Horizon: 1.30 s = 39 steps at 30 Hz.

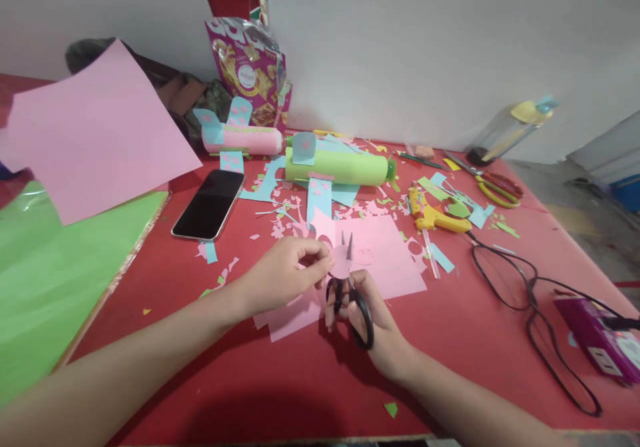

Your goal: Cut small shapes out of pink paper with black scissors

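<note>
My left hand [295, 270] pinches a small round piece of pink paper [341, 264] by its left edge. In my right hand [375, 323] is a pair of scissors [364, 320] with black handles, my fingers through the loops. Its blades point away from me, slightly parted, right at the paper piece. Under both hands lie pink sheets [395, 260], one with round holes cut along its edge. Just beyond stand two paper airplane models lying on their sides: a green-bodied one [345, 168] and a pink-bodied one [250, 140], both with blue wings.
A black phone [209, 205] lies left of the hands. To the right are a yellow glue gun [435, 215] with its cord, larger scissors [495, 187], a clear bottle [513, 130] and a purple power strip [600, 340]. A snack bag [253, 73] stands behind; large pink paper [100, 133] covers the left.
</note>
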### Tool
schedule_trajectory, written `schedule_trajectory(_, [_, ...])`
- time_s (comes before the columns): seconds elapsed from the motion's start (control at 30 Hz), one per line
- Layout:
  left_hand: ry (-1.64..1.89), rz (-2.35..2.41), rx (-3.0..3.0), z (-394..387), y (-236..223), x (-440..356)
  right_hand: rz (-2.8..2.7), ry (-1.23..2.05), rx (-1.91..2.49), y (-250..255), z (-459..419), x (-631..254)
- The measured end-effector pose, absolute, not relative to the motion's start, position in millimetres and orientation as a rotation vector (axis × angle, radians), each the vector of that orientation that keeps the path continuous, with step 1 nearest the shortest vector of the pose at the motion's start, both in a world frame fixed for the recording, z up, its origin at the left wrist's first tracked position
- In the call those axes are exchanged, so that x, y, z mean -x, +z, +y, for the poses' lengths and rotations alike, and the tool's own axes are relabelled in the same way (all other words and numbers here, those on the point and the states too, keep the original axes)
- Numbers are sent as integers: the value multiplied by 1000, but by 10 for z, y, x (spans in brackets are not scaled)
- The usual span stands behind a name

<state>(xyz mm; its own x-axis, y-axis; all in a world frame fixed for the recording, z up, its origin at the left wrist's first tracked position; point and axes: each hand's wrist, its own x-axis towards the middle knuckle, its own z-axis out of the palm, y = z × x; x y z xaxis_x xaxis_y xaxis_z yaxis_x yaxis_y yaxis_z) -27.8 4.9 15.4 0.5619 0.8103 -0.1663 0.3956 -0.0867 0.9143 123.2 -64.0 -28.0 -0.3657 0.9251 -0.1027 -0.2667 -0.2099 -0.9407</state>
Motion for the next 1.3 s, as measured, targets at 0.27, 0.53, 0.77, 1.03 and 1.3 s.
schedule_trajectory(0.27, [459,1044,-1733,62,179,312,-1119,1721,928,-285,-634,-1227])
schedule_trajectory(0.53, [518,1080,-1794,125,207,362,-1130,1715,951,-243,-626,-1216])
schedule_trajectory(0.77, [570,1096,-1795,140,197,371,-1134,1717,950,-251,-620,-1220])
schedule_trajectory(1.03, [499,1090,-1891,126,239,370,-1146,1723,943,-231,-624,-1227])
schedule_trajectory(1.3, [541,1110,-1861,88,232,344,-1128,1741,920,-215,-626,-1218])
